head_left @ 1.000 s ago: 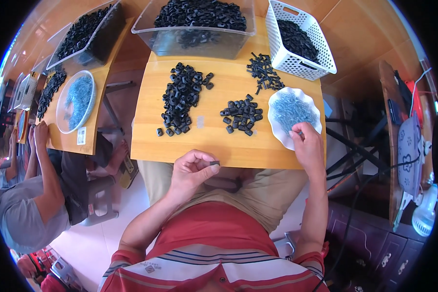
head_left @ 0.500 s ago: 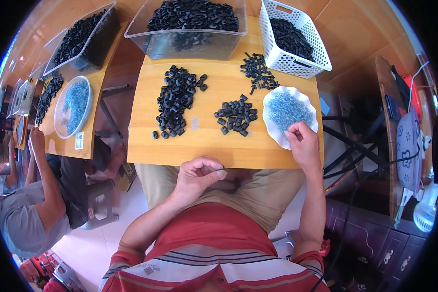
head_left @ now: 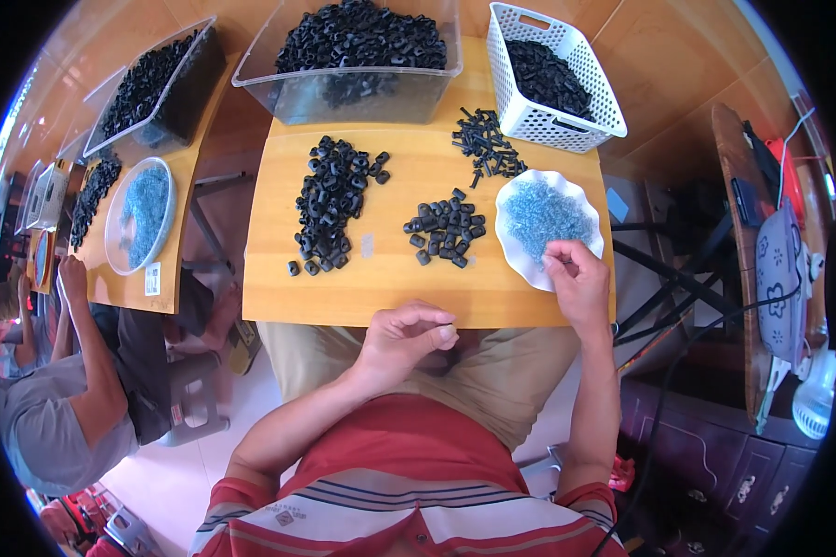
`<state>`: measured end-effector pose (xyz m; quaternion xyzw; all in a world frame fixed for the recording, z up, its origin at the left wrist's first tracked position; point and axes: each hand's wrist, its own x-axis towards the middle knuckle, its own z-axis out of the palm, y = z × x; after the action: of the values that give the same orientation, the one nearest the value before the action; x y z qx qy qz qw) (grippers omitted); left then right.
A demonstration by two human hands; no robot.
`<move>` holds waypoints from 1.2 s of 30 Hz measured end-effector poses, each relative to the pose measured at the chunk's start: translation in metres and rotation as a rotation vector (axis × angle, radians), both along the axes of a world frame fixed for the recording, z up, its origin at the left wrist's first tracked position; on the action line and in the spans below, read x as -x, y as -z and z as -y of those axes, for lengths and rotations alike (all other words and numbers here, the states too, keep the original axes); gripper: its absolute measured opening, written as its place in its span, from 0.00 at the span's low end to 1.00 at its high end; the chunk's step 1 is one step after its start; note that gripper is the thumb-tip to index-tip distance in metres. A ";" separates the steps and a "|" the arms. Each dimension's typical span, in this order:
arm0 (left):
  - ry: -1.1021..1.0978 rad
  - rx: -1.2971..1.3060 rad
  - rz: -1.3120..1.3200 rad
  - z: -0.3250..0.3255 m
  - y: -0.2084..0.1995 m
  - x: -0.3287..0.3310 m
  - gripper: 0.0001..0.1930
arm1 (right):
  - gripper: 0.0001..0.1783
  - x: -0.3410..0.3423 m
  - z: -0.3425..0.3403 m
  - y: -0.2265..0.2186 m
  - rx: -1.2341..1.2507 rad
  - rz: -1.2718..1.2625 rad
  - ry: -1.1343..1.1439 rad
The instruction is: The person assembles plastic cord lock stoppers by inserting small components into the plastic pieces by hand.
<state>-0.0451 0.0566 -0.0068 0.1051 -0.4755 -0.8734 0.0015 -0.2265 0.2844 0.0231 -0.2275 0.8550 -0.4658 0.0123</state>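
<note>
My left hand (head_left: 404, 345) is held in front of the table's near edge, thumb and forefinger pinched together. What sits between those fingertips is too small to make out. Over the near rim of a white wavy-edged plate (head_left: 521, 263), my right hand (head_left: 581, 286) is closed in a pinch, its fingertips hiding whatever is in them. Many tiny translucent blue pieces (head_left: 541, 215) fill the plate. Left of it lies a small group of black barrel-shaped parts (head_left: 444, 227). A longer heap of black parts (head_left: 330, 200) spreads farther left, and black pin-like pieces (head_left: 486, 144) lie behind the plate.
A clear bin (head_left: 353, 93) of black parts stands at the table's back, beside a white perforated basket (head_left: 567, 130) of black pieces. At left, a person (head_left: 60, 399) sits at another table (head_left: 184, 186) with a similar bin and bowl. A cable hangs at right.
My left hand has moved right and the dark piece seen at its fingertips is now barely visible. My right hand stays pinched at the plate's near rim. The view has shifted slightly.
</note>
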 end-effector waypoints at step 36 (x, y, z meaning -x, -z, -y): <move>0.117 0.309 -0.128 -0.062 -0.035 0.132 0.09 | 0.09 0.002 -0.003 -0.009 0.539 0.517 -0.058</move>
<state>-0.1774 0.1187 0.0281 0.0202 -0.6085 -0.7933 -0.0028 -0.2290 0.2877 0.0319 -0.1216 0.6638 -0.7156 0.1805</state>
